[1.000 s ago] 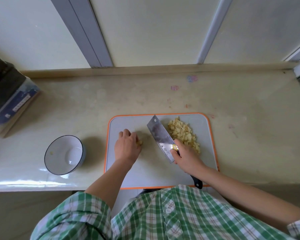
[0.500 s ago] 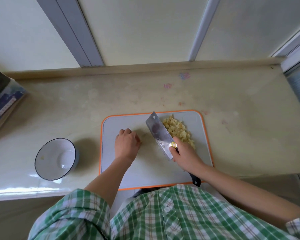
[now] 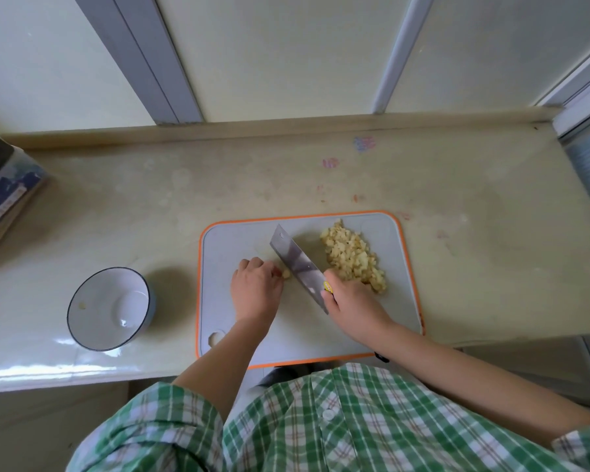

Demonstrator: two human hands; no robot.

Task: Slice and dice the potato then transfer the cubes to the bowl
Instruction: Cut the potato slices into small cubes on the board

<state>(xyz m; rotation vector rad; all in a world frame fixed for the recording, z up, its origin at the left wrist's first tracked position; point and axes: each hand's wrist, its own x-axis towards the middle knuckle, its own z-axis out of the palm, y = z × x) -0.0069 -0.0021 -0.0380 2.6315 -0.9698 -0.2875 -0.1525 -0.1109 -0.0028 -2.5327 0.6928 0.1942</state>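
Now the last potato bit [image 3: 286, 274] sits pinned by the curled fingertips of the left grip [image 3: 257, 287], just beside the cleaver [image 3: 297, 264]. The cleaver slants far-left to near-right in the right grip [image 3: 351, 301], which is closed round its handle. Cubes [image 3: 353, 262] heap right of the blade; the bowl [image 3: 99, 291], well left of the board [image 3: 225, 247], holds one scrap.

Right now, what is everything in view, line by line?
counter: one, pale beige, along the wall
cutting board: one, grey with orange rim, counter's near edge
potato cubes: one pile, yellow, board's far right
potato piece: one, yellow, at the left fingertips
cleaver: one, steel, mid-board
bowl: one, white, dark rim, left of board
box: one, blue-printed, far left
shirt: one, green check, bottom
left hand: holds potato piece
right hand: grips cleaver
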